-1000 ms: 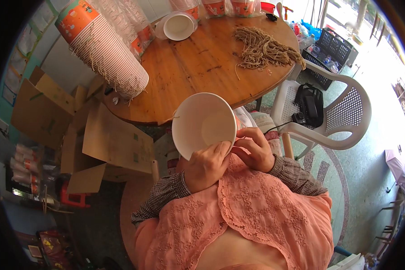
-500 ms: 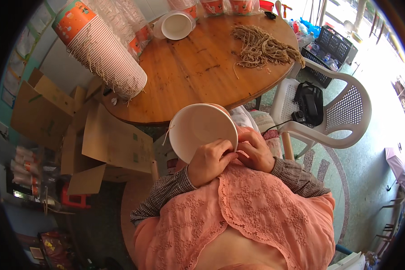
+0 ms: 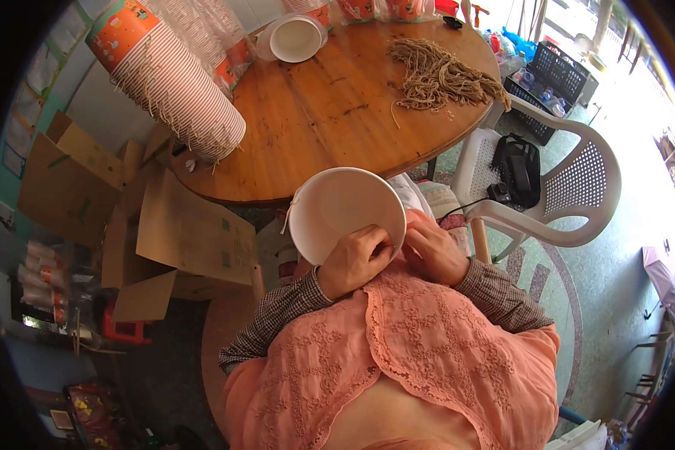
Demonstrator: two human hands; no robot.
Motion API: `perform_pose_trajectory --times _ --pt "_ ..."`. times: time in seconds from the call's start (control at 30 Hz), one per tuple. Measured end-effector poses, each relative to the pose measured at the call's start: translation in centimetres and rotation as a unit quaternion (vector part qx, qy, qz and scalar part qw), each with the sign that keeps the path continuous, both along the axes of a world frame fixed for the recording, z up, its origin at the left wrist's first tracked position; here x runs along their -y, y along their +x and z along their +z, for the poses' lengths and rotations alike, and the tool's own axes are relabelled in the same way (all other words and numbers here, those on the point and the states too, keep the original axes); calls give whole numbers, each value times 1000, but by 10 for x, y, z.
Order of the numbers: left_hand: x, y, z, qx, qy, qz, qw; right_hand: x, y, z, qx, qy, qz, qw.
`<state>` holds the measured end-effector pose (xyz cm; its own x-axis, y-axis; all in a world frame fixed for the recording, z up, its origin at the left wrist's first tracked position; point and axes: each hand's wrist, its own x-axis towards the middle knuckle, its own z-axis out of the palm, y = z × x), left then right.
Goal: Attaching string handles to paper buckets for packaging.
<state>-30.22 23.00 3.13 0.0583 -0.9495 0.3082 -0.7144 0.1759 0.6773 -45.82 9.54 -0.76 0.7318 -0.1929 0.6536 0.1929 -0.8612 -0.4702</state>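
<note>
A white paper bucket (image 3: 334,206) is tilted in front of my chest, its mouth facing up toward me. A short loop of string (image 3: 289,214) hangs at the left side of its rim. My left hand (image 3: 355,262) reaches over the near rim, fingers curled inside the bucket and closed on the wall. Against the outside of that same stretch of rim, my right hand (image 3: 436,251) has its fingers bent and drawn together. Its fingertips are hidden by the rim and the left hand, so what they pinch does not show.
Ahead stands a round wooden table (image 3: 315,112) with a tall leaning stack of paper buckets (image 3: 180,86), another white bucket (image 3: 296,39) and a bundle of tan strings (image 3: 446,75). Open cardboard boxes (image 3: 191,232) stand left. A white plastic chair (image 3: 577,157) holds a black bag (image 3: 517,169).
The bucket has shifted slightly up and to the right. My left hand has slid further over its rim, and my right hand has drawn slightly outward along the rim.
</note>
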Motion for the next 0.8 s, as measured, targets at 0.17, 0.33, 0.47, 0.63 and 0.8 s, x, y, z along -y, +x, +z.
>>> perform_pose_trajectory --times 0.17,0.33,0.47,0.63,0.8 --pt "2 2 -4 19 21 -36 999 26 5 36 73 -26 -84 993" --pt "-2 3 2 -4 19 -73 997 7 23 67 94 -204 142 964" --pt "-12 11 16 -15 37 -22 999 5 27 52 -1 -103 97 990" --pt "-25 22 40 4 -60 93 994 -10 31 55 12 -42 80 996" --pt "-24 19 39 22 -161 84 983 -23 35 55 10 -33 42 999"
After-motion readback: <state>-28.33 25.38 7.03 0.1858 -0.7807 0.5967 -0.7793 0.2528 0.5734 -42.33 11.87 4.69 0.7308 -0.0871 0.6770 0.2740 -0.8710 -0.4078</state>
